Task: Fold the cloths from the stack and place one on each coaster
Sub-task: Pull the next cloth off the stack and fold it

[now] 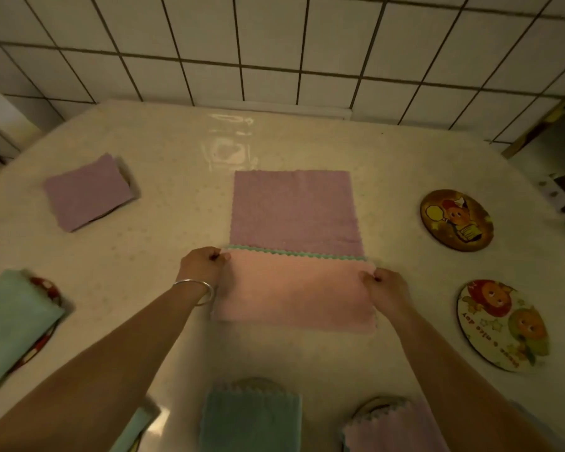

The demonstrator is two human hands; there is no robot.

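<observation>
Now the left hand [203, 265] pinches the pink cloth [294, 291] at its left corner, and the right hand [385, 285] pinches its right corner. It lies on the stack [294, 207], long side running left to right. If one corner slips, the fold could go crooked.
</observation>
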